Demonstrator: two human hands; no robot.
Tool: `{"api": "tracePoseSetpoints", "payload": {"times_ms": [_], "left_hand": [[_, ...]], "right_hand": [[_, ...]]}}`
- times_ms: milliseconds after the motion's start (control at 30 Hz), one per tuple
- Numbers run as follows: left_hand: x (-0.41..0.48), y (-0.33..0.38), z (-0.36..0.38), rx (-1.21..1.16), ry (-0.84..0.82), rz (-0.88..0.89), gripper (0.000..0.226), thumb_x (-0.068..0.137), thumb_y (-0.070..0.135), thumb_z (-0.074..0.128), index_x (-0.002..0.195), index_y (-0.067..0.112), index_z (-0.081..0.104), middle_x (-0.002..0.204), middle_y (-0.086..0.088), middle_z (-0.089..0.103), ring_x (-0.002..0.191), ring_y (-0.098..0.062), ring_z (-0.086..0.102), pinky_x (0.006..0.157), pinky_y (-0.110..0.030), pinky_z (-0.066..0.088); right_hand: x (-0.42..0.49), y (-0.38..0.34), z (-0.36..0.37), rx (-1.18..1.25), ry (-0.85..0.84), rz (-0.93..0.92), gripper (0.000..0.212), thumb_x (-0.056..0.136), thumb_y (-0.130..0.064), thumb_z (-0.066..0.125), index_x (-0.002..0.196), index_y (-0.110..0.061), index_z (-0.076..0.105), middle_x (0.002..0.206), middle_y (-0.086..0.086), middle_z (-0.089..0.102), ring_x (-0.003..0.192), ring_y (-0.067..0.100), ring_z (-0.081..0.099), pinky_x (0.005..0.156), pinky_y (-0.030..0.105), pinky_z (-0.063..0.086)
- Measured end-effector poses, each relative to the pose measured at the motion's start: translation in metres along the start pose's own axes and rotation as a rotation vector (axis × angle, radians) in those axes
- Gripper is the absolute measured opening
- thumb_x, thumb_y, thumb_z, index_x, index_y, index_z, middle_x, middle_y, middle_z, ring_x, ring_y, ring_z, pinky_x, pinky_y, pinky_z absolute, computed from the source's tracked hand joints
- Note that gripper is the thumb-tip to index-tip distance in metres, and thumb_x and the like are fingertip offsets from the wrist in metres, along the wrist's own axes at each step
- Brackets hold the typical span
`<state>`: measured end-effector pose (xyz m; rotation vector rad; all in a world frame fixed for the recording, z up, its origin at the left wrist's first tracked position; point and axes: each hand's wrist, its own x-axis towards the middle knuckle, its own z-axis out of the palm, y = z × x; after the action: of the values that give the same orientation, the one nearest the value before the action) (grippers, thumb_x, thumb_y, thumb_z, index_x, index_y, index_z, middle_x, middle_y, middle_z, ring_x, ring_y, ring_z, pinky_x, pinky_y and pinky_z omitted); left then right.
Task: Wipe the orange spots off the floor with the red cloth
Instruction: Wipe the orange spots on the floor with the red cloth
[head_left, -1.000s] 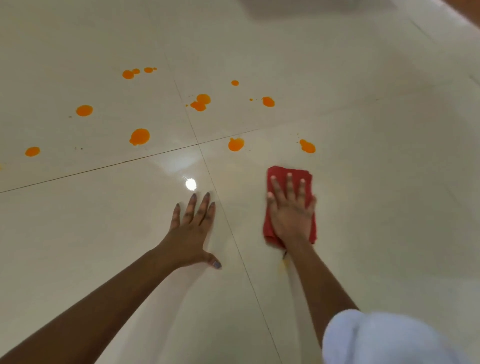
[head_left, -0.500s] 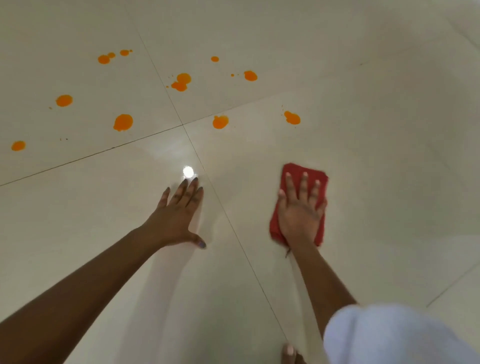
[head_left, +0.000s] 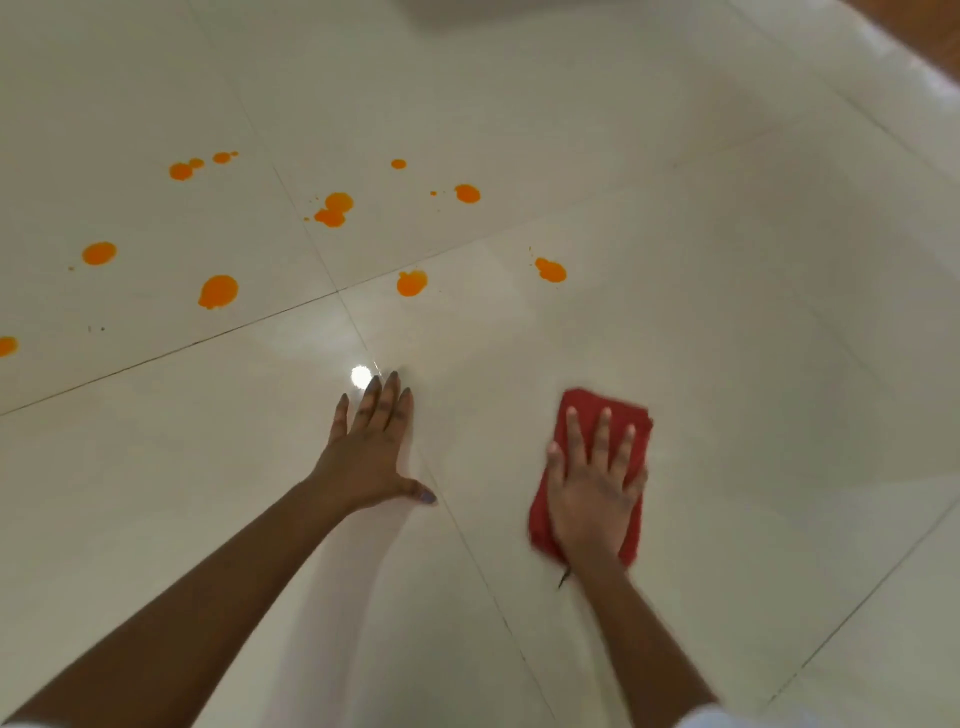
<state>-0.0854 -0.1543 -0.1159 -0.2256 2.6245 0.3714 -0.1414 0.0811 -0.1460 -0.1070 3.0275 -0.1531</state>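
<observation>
My right hand (head_left: 595, 488) presses flat on the folded red cloth (head_left: 597, 410), fingers straight and spread, on the glossy white tiled floor (head_left: 753, 338). My left hand (head_left: 371, 452) rests flat on the floor to the cloth's left, fingers straight. Several orange spots lie farther ahead: the nearest ones are an orange spot (head_left: 550, 270) beyond the cloth, a second spot (head_left: 412, 283) by the tile joint, and a larger spot (head_left: 218, 291) to the left. More spots scatter toward the far left.
Dark grout lines (head_left: 332, 280) cross the tiles. A bright light reflection (head_left: 361, 375) shines just beyond my left fingertips. A brown edge (head_left: 914, 36) shows at the top right corner.
My right hand has slid the red cloth to the right, away from my left hand. The view has tilted, so the spots sit lower in the frame. My left hand stays planted.
</observation>
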Motion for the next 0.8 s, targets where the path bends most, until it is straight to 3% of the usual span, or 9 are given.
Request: {"api": "tracePoseSetpoints", "payload": {"times_ms": [100, 167, 200, 367, 600, 800], "left_hand": [[0.020, 0.018, -0.002, -0.019, 0.029, -0.050, 0.130, 0.061, 0.077, 0.058, 0.144, 0.014, -0.020, 0.150, -0.007, -0.033, 0.137, -0.023, -0.031, 0.110, -0.047, -0.017], [0.029, 0.025, -0.006, -0.026, 0.046, -0.069, 0.129, 0.062, 0.075, 0.059, 0.144, 0.014, -0.019, 0.151, -0.007, -0.031, 0.138, -0.023, -0.030, 0.111, -0.048, -0.015], [0.032, 0.026, -0.008, -0.024, 0.057, -0.077, 0.128, 0.062, 0.074, 0.060, 0.145, 0.014, -0.017, 0.151, -0.007, -0.030, 0.138, -0.024, -0.029, 0.112, -0.048, -0.014], [0.037, 0.033, -0.015, -0.002, -0.037, -0.118, 0.124, 0.064, 0.067, 0.065, 0.146, 0.016, -0.013, 0.152, -0.007, -0.029, 0.140, -0.029, -0.024, 0.114, -0.052, -0.001], [0.034, 0.044, -0.027, 0.025, -0.115, -0.175, 0.123, 0.068, 0.063, 0.065, 0.145, 0.014, -0.018, 0.151, -0.007, -0.031, 0.139, -0.030, -0.025, 0.113, -0.053, 0.002], [0.037, 0.044, -0.027, 0.049, -0.150, -0.190, 0.124, 0.068, 0.065, 0.063, 0.143, 0.013, -0.021, 0.145, -0.005, -0.039, 0.139, -0.030, -0.027, 0.113, -0.054, 0.002]], "right_hand": [[-0.029, -0.030, 0.003, 0.010, -0.072, -0.233, 0.054, 0.088, -0.047, 0.030, 0.140, -0.032, 0.037, 0.147, 0.008, 0.038, 0.136, 0.038, 0.030, 0.100, 0.062, 0.028], [0.009, -0.042, 0.002, -0.043, -0.047, -0.459, 0.052, 0.089, -0.046, 0.031, 0.140, -0.036, 0.035, 0.148, 0.005, 0.037, 0.137, 0.035, 0.029, 0.102, 0.061, 0.029], [0.038, -0.042, -0.003, -0.050, -0.058, -0.484, 0.052, 0.090, -0.046, 0.029, 0.141, -0.038, 0.033, 0.150, 0.003, 0.033, 0.138, 0.034, 0.026, 0.104, 0.061, 0.027], [0.124, -0.023, -0.025, -0.062, -0.246, -0.225, 0.054, 0.097, -0.049, 0.017, 0.145, -0.041, -0.005, 0.157, -0.001, -0.010, 0.142, 0.029, -0.015, 0.111, 0.057, -0.001], [0.158, -0.023, -0.069, -0.282, -0.678, -0.378, 0.071, 0.091, -0.063, 0.019, 0.142, -0.035, -0.021, 0.150, 0.006, -0.033, 0.138, 0.039, -0.022, 0.110, 0.060, 0.005], [0.154, -0.014, -0.064, -0.291, -0.638, -0.433, 0.068, 0.092, -0.062, 0.016, 0.143, -0.034, -0.021, 0.150, 0.007, -0.032, 0.138, 0.037, -0.024, 0.111, 0.058, -0.003]]}}
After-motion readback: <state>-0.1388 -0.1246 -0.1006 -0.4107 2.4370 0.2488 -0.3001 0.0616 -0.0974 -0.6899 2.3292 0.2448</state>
